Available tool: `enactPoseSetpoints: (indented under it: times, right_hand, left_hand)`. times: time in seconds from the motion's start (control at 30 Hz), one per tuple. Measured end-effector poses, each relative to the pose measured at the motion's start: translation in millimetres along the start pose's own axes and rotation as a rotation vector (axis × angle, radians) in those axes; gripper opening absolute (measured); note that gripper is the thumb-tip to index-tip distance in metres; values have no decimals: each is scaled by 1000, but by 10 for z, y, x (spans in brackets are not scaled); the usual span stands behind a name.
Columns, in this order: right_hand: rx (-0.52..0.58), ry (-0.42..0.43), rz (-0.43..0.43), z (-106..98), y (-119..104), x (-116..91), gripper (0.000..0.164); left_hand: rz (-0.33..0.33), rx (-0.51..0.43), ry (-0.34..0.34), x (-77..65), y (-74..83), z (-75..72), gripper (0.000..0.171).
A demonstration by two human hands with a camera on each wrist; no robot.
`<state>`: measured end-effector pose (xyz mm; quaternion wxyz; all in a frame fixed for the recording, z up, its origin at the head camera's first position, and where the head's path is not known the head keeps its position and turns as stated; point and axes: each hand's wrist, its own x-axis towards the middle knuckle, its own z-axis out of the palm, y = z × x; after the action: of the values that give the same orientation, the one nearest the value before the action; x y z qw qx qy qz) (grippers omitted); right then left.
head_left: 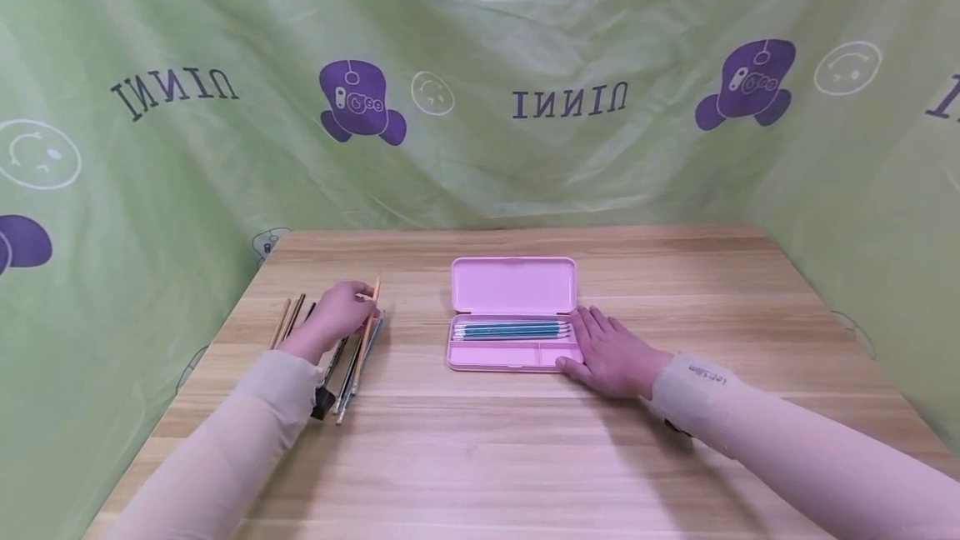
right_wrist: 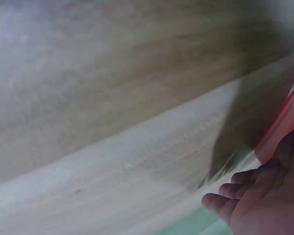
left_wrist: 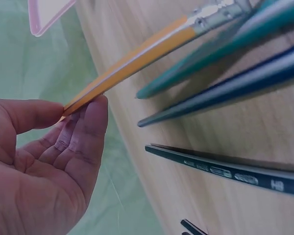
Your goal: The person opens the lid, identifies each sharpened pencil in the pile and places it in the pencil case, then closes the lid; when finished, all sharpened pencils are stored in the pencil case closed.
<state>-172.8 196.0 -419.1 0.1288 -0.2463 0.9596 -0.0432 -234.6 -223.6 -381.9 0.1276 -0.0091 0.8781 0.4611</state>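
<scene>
My left hand pinches a yellow-orange pencil between thumb and fingers, near the end away from the metal ferrule. Under and beside it lie a teal pencil, a dark blue pencil and a black pencil marked HB. A pink pencil case lies with its lid raised at the middle of the table. Several blue-green pencils fill its back compartment; the front compartments hold nothing visible. With extended fingers, my right hand rests against the case's right edge.
Left of my left hand lie brown and dark pencils. A small black object sits by the pencils' near ends. Behind the wooden table hangs a green printed curtain.
</scene>
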Motion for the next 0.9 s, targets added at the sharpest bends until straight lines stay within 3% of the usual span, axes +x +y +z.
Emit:
enactPoseSetpoints:
  times: [0.27, 0.53, 0.73, 0.9]
  right_hand:
    - [-17, 12, 11, 36, 17, -7, 87]
    - [-32, 40, 20, 36, -3, -28, 87]
    - [-38, 34, 26, 35, -7, -32, 87]
    - [-37, 42, 22, 32, -10, -30, 87]
  left_hand:
    - [4, -31, -12, 74, 143, 76, 49]
    - [47, -41, -38, 160, 395, 304, 44]
    - [134, -42, -108, 290, 613, 496, 42]
    - [152, -81, -176, 445, 753, 637, 43]
